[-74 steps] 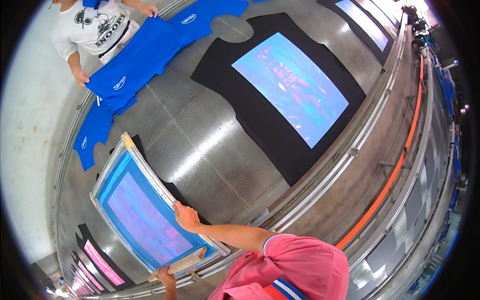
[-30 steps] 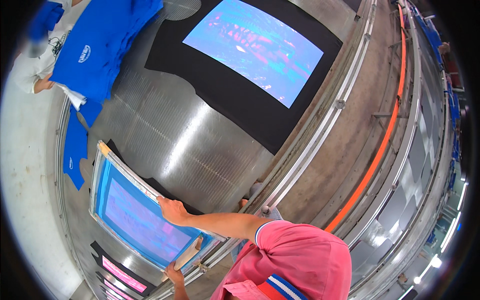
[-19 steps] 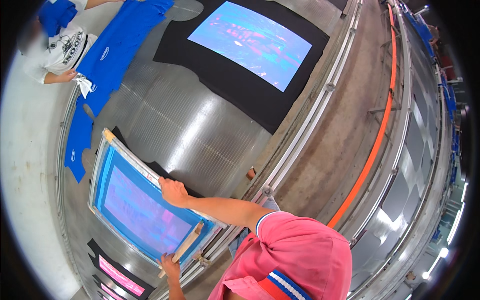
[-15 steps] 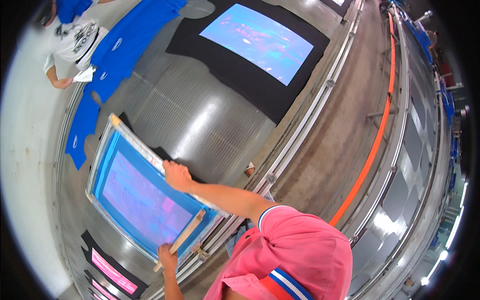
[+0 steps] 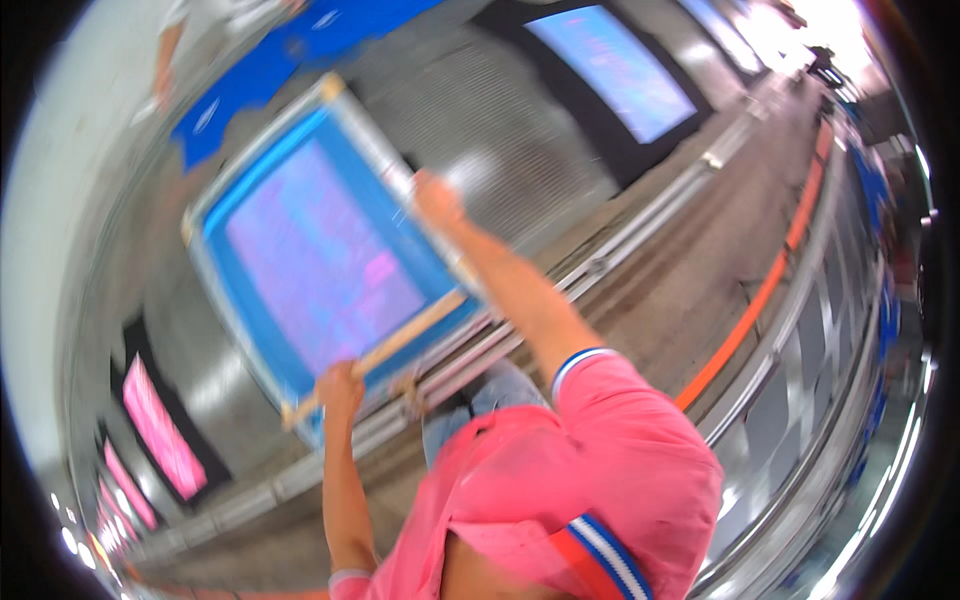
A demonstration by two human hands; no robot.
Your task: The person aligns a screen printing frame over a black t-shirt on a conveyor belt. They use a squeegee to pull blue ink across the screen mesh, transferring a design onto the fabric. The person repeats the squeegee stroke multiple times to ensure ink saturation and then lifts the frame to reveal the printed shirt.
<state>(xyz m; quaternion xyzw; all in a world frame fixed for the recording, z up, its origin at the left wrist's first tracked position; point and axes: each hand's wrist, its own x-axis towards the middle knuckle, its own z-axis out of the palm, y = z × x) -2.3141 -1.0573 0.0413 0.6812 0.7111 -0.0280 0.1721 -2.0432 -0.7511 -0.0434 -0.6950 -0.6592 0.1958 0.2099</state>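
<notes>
A screen-printing frame [image 5: 258, 137] with a blue border and a pinkish-purple mesh [image 5: 325, 255] lies over the metal table in front of me. My left hand [image 5: 340, 385] is closed round a wooden squeegee [image 5: 410, 333] near its left end. The squeegee lies slantwise across the near end of the frame, and its blade cannot be seen. My right hand [image 5: 438, 200] grips the frame's right side rail, fingers partly blurred by motion. Dark cloth shows just beyond that hand. What lies beneath the frame is hidden.
Black fabric with a blue-pink print [image 5: 612, 72] lies farther along the metal table [image 5: 455, 110]. Blue fabric pieces [image 5: 330, 38] line the far edge, near another person's arm [image 5: 168, 60]. Pink-printed black pieces [image 5: 160, 430] lie at left. Rails [image 5: 640, 240] and an orange strip [image 5: 755, 310] run along the right.
The whole view has swung, so the frame now appears higher and more upright, with more pink-printed pieces showing at left. Both hands keep their holds on the squeegee and the frame.
</notes>
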